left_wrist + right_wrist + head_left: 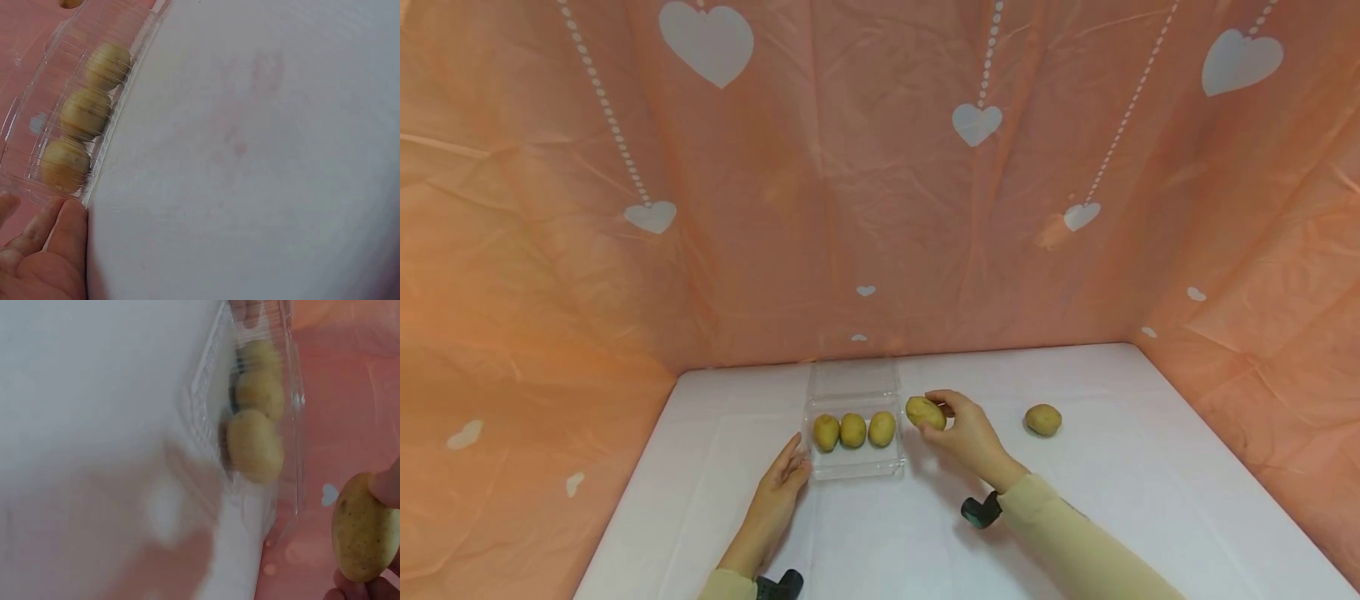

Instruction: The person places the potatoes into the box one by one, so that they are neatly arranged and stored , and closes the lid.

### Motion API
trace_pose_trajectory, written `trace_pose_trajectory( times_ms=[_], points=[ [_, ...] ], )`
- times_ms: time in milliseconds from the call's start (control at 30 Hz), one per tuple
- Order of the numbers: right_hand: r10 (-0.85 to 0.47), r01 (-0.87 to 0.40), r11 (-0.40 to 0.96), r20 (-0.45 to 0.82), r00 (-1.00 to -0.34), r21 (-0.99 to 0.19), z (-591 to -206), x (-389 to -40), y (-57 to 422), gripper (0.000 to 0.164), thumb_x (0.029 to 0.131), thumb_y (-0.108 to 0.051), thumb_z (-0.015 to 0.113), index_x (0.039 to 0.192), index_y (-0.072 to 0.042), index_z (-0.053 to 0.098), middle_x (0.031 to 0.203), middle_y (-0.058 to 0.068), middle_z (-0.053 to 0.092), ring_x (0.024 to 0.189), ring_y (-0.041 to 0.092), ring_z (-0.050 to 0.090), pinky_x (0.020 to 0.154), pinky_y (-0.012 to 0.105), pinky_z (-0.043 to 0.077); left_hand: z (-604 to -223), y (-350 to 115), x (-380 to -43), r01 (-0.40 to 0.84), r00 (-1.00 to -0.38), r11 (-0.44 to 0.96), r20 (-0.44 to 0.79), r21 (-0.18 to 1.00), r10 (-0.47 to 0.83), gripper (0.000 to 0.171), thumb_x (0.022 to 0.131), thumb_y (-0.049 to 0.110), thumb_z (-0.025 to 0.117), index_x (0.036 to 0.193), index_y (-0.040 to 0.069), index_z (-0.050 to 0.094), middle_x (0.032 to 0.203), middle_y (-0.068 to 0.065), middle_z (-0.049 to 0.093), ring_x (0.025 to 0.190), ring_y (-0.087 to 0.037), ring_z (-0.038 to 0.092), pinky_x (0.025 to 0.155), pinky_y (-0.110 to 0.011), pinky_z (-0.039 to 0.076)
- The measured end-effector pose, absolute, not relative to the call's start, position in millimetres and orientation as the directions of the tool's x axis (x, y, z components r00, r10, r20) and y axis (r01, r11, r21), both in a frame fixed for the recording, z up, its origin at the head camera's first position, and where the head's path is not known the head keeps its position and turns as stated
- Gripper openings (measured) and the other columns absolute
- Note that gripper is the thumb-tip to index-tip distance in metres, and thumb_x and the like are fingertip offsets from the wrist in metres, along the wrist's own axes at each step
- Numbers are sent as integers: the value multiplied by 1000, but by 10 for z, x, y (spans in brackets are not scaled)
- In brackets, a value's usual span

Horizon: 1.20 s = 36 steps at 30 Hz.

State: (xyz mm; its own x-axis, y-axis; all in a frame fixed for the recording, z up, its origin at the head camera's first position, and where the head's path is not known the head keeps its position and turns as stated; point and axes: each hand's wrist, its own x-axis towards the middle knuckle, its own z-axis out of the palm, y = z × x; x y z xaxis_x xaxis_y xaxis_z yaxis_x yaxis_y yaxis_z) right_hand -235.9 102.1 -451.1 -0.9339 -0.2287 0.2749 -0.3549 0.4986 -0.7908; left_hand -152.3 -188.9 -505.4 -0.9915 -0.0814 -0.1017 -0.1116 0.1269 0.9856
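In the head view a clear plastic clamshell box [857,470] stands with its lid raised at the back, holding three potatoes [853,431] in a row. My right hand [967,433] pinches another potato [926,412] between thumb and fingers, just right of the box. That same potato [362,528] shows large in the right wrist view, spotted and oval. At the box's left side my left hand [784,477] rests with its fingers fairly straight, fingertips touching the wall. The left wrist view shows those fingers [70,234] against the end of the box [94,181].
One more potato [1043,420] lies on the white tablecloth [1120,492] to the right of my right hand. An orange curtain [880,183] with white hearts hangs behind the table and along both sides. A black wrist camera [981,509] sits under my right wrist.
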Motion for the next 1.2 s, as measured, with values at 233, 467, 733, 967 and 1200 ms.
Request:
trace_pose_trajectory(
  times_ms=[233, 467, 733, 967, 1200],
  points=[
    [-269, -388, 483, 288, -919, -785, -4497, -2342, 859, 46, 76, -11, 79, 119, -5, 64, 109, 6, 66, 97, 23, 62, 84, 49, 51, -5038, -1883, -1517, -111, -992, 123, -102, 986, -74, 60, 102, 21, 50, 155, 16, 23, 148, -24, 36, 138, -36, 31, 112, -51, 25],
    [-349, -419, 436, 280, -894, -796, -4508, -2331, 682, 44, 77, -11, 77, 118, -6, 63, 106, 4, 67, 97, 23, 62, 87, 49, 51, -5042, -1885, -1517, -110, -992, 113, -102, 988, -73, 59, 102, 20, 50, 155, 17, 23, 148, -23, 36, 138, -36, 31, 112, -50, 24],
    [-423, -464, 415, 286, -860, -783, -4503, -2288, 487, 43, 78, -13, 77, 117, -5, 62, 110, 5, 66, 99, 23, 62, 88, 45, 51, -5048, -1887, -1520, -112, -992, 108, -104, 988, -74, 60, 102, 21, 51, 155, 17, 23, 149, -23, 35, 138, -35, 30, 113, -50, 24],
    [-471, -496, 417, 286, -834, -762, -4545, -2275, 334, 38, 77, -13, 78, 112, -8, 63, 106, 1, 66, 93, 17, 60, 83, 36, 53, -5050, -1892, -1526, -117, -991, 112, -109, 987, -77, 60, 101, 21, 51, 155, 17, 24, 148, -23, 36, 138, -35, 31, 112, -50, 25],
    [-545, -507, 417, 239, -804, -754, -4581, -2265, 180, 40, 79, -11, 78, 116, -7, 64, 113, 3, 66, 95, 11, 58, 84, 26, 51, -5042, -1887, -1518, -118, -991, 113, -109, 987, -80, 59, 102, 22, 51, 155, 18, 24, 149, -22, 36, 138, -35, 30, 112, -50, 25]
  ],
)
